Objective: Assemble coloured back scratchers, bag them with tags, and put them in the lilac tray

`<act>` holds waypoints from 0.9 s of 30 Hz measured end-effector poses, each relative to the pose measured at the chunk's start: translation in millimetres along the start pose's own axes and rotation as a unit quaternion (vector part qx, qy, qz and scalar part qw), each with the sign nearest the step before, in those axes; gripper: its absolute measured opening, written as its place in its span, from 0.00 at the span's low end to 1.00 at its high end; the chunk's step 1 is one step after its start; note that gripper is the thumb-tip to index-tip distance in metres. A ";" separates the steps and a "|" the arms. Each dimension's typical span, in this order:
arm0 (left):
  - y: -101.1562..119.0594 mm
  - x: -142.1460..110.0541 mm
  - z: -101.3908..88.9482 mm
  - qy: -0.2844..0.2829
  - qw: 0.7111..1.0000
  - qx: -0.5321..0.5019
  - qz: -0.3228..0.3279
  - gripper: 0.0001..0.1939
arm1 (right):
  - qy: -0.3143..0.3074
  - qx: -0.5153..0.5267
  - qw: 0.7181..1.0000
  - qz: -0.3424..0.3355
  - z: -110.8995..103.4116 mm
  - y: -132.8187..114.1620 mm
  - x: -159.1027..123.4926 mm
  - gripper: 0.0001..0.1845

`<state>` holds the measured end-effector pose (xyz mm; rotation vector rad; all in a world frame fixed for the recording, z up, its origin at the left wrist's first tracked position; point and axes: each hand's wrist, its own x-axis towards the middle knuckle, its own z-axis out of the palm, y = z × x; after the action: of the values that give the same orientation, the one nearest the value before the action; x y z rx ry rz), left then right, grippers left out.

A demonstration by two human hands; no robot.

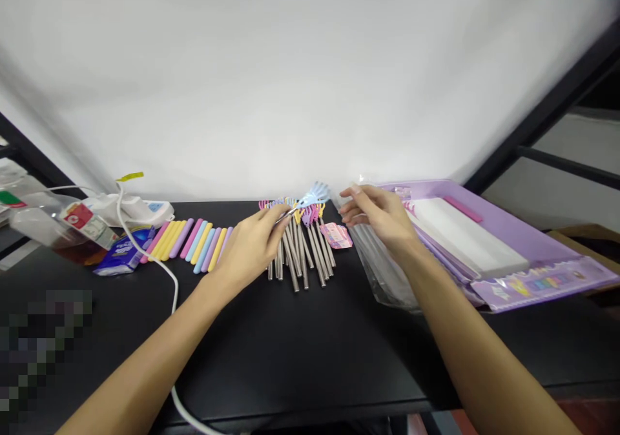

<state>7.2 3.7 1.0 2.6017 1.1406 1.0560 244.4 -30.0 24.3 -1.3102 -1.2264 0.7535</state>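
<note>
Blue claw-headed rod (314, 196), raised above the upper ends of metal rods (295, 279) on the black table (310, 357). The left hand (252, 236) pinches its shaft behind the claw, a sound hold: the piece is probably light and stiff, its metal slippery. The right hand (380, 217) is half-open, apparently unladen; its contact with the clear plastic bags (382, 273) is indeterminable. The left hand hides the shaft's lower end.

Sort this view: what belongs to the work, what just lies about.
Work, likely: blue claw-shaped piece, silvery metal rods, pastel cylindrical sticks, clear plastic bag, open lavender box.

Lying about, likely: blue packet, white power strip, white cable, clear labelled bottle.
</note>
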 end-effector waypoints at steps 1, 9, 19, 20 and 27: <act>2.0 0.7 -1.2 0.002 0.999 -0.035 -0.019 0.14 | 0.019 -0.079 0.996 -0.024 -10.1 -1.7 1.9 0.20; 18.6 -6.1 9.1 -0.084 0.976 -0.187 -0.070 0.18 | 0.050 -0.538 0.837 0.092 -52.6 9.3 6.5 0.20; 21.3 -8.1 17.2 -0.087 0.963 -0.239 -0.091 0.18 | 0.067 -0.540 0.836 0.069 -56.3 5.4 6.1 0.20; 22.1 -8.0 17.3 -0.090 0.953 -0.270 -0.107 0.18 | 0.076 -0.534 0.840 0.056 -55.8 3.8 5.5 0.19; 25.4 -7.5 16.3 -0.088 0.898 -0.402 -0.158 0.18 | 0.063 -0.563 0.820 0.079 -46.5 6.9 4.8 0.15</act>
<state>29.5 -16.8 -6.4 1.7516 0.7992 0.9238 290.9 -37.9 26.4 -2.3896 -1.5123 -0.0604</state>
